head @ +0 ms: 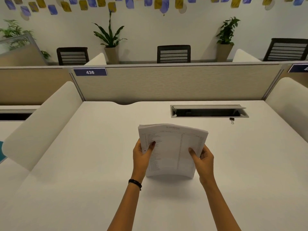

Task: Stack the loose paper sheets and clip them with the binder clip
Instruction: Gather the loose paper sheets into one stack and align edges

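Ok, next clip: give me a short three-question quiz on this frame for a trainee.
1. True or false: the binder clip is already clamped on the paper stack.
2. Which wrist wears the dark wristband? A) left B) right C) neither
3. Fill in: the stack is gripped by ____ hands.

Key:
1. False: the clip lies on the desk by the cable hatch.
2. A.
3. Both: left hand and right hand.
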Demonstrator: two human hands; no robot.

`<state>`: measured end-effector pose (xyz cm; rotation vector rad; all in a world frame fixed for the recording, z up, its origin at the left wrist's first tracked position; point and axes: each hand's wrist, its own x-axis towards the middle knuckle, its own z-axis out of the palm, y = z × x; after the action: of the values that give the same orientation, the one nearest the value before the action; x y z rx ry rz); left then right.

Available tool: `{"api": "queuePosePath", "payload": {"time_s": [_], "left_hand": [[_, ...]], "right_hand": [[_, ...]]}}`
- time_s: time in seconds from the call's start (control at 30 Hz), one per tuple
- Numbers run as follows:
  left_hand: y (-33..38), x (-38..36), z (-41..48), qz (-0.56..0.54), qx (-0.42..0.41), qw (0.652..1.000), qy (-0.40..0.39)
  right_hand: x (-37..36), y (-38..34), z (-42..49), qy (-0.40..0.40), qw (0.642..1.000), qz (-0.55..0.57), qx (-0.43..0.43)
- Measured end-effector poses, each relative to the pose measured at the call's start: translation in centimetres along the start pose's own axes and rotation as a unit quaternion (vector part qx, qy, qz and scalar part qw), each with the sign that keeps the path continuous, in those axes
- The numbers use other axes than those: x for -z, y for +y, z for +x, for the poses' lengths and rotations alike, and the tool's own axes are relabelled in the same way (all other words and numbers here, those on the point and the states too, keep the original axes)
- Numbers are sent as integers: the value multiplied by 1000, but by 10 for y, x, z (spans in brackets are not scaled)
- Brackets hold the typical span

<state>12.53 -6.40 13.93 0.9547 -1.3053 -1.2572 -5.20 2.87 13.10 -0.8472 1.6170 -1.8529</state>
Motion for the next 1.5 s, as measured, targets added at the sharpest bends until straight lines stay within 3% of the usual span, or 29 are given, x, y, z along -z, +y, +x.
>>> {"api": "queuePosePath", "payload": {"time_s": [0.43,0.63,0.8,1.0,1.17,1.5], "left_hand": [[2,-7,0,15,9,1000,-7],[39,-22,20,-6,-13,998,64],[58,-32,43,35,28,997,58],[51,-30,38,30,18,998,52],[23,-25,23,45,-17,999,3],[-14,-21,29,84,-27,995,53]], "right_hand": [[3,0,6,6,1000,-16,-5],[7,3,6,5,1000,-13,-7],[8,3,6,-1,1000,-12,-9],[11,6,10,-11,1000,-15,-10],[12,11,19,-3,999,-33,-5],[5,7,35,-15,999,-32,-18]]}}
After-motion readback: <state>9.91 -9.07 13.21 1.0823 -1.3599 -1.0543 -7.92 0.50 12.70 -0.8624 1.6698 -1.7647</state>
